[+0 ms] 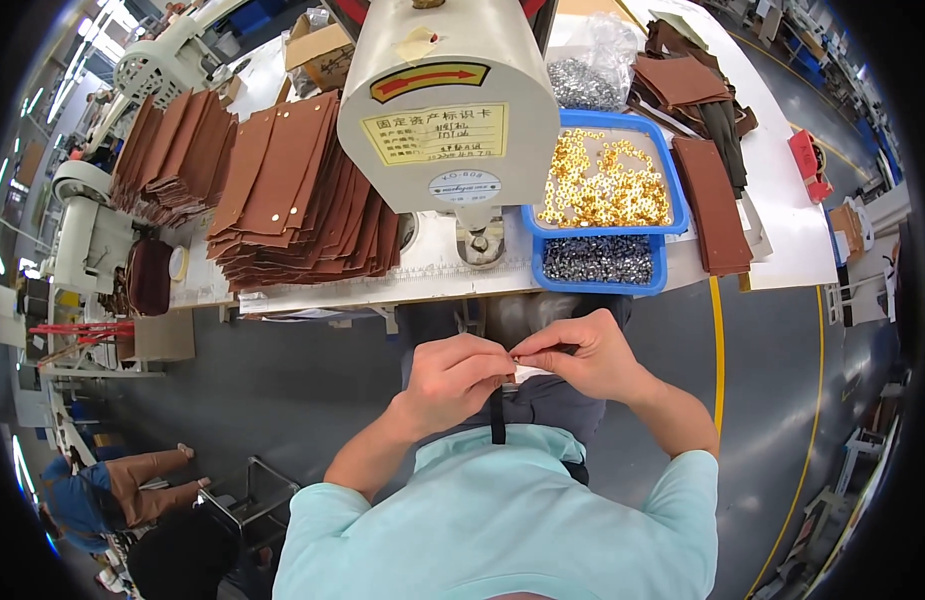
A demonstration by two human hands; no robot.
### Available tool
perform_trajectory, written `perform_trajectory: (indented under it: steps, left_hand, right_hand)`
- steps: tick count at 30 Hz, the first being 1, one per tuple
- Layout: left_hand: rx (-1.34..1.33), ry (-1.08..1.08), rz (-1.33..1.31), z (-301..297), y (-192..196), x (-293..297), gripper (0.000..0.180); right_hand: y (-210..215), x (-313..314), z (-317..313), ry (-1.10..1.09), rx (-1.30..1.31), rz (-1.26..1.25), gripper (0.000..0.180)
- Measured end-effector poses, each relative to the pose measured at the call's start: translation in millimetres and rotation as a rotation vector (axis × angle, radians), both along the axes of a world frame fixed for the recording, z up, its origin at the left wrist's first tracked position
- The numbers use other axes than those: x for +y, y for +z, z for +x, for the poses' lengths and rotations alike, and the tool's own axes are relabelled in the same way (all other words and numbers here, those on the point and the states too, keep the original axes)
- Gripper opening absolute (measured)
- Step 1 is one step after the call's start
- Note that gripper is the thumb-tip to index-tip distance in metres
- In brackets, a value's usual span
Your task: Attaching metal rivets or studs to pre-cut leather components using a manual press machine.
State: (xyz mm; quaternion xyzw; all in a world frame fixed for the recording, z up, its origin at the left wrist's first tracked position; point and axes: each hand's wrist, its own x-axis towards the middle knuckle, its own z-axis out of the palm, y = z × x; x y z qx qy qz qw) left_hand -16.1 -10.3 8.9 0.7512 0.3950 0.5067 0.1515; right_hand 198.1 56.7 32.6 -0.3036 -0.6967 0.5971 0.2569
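Our left hand and right hand meet in front of our body, just short of the desk edge and over our lap. The thumbs and fingers of both are pressed together at the tips, pinching a small piece between them; it is too tiny for us to tell its shape. Something white shows just below the fingertips, though we cannot tell what it is.

Ahead of us, a white machine stands over the desk, with a yellow label and a red arrow on its front. To its left we have two stacks of brown panels, the nearer stack fanned out and the farther stack beside it. To its right, a blue tray holds gold rings, and a second blue tray, just in front, holds silver pieces. A brown strip lies right of the trays, overhanging the front edge slightly.
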Motion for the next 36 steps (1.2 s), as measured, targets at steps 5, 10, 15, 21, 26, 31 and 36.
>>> perform_trajectory:
  steps: [5, 10, 15, 21, 26, 31, 36]
  left_hand:
    - [-0.038, -0.007, -0.123, -1, 4, -2, 0.026]
    - [-0.214, -0.028, -0.318, 0, -2, -3, 0.023]
    - [-0.179, 0.060, -0.441, 2, 0, -7, 0.014]
    - [-0.074, 0.052, -0.771, 2, 0, -15, 0.014]
    - [-0.042, -0.006, -0.769, 0, -13, -18, 0.031]
    - [-0.068, 0.017, -0.905, 7, -12, -10, 0.047]
    - [-0.009, -0.040, -0.998, 7, -18, -4, 0.057]
  right_hand:
    - [4, 0, 3, 0.014, -0.018, 0.119, 0.015]
    - [5, -2, 4, 0.012, 0.021, 0.305, 0.018]
    - [-1, -1, -1, 0.044, -0.019, 0.427, 0.025]
    - [-33, -1, -2, 0.080, -0.059, 0.416, 0.027]
    - [-48, -14, -5, -0.013, -0.068, 0.347, 0.022]
    - [-73, -22, -9, -0.112, -0.001, 0.521, 0.022]
    - [-92, -28, -7, -0.154, 0.060, 0.561, 0.020]
